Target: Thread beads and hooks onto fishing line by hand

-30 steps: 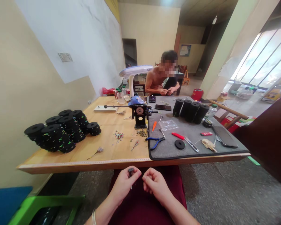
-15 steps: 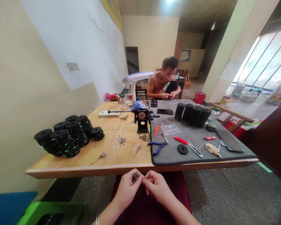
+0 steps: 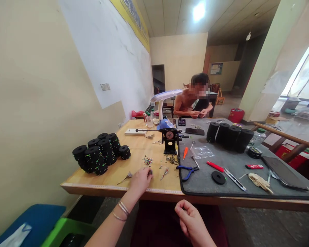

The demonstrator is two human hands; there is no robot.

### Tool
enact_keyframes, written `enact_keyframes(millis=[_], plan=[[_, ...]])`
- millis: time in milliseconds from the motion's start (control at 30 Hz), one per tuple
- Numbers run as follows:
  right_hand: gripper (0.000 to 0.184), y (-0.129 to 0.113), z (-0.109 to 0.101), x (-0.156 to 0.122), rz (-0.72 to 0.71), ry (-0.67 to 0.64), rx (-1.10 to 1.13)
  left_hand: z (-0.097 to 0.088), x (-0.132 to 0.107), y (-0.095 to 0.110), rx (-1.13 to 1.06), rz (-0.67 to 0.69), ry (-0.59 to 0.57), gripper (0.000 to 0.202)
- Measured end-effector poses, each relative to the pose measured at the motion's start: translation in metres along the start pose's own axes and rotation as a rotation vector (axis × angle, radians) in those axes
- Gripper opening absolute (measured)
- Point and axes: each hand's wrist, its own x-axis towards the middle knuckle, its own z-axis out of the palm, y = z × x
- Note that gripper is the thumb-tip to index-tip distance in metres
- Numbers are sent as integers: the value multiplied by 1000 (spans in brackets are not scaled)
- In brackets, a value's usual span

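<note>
My left hand (image 3: 141, 179) reaches onto the wooden table (image 3: 134, 156) near its front edge, fingers closed around a small dark piece that I cannot name. Just beyond it lies a scatter of coloured beads (image 3: 147, 160) and a small tool (image 3: 164, 173). My right hand (image 3: 191, 220) stays low below the table edge, over my lap, fingers curled in a loose fist; what it holds, if anything, is hidden.
Stacked black spools (image 3: 98, 154) stand at the left. A black winding machine (image 3: 169, 140) sits mid-table. The grey mat (image 3: 237, 175) carries blue pliers (image 3: 187, 169), a black disc (image 3: 218, 177), black rolls (image 3: 229, 133) and a phone (image 3: 284, 172). Another person (image 3: 193, 103) sits opposite.
My left hand has gone from my lap up onto the table, still closed on the dark piece. The hands have parted. The view has swung left and upward.
</note>
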Motion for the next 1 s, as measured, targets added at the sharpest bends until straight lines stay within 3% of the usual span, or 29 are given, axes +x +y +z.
enact_keyframes(millis=[133, 233, 400, 567, 733, 1000], plan=[[47, -1, 1, -3, 37, -51, 11, -5, 4, -7, 100, -19, 27, 26], [45, -5, 2, -5, 4, -78, 37, -22, -3, -18, 151, -43, 69, 30], [40, -11, 6, -8, -43, -49, 50, -47, -19, -60, 227, -144, 111, 36], [39, -15, 8, -10, 16, 40, 52, -40, -27, -96, 278, -128, 56, 37], [37, -17, 7, -10, -33, 80, 7, -30, -27, -99, 258, -124, 47, 33], [36, -9, 0, -5, -85, 98, -96, -29, -27, -94, 242, -123, 95, 30]])
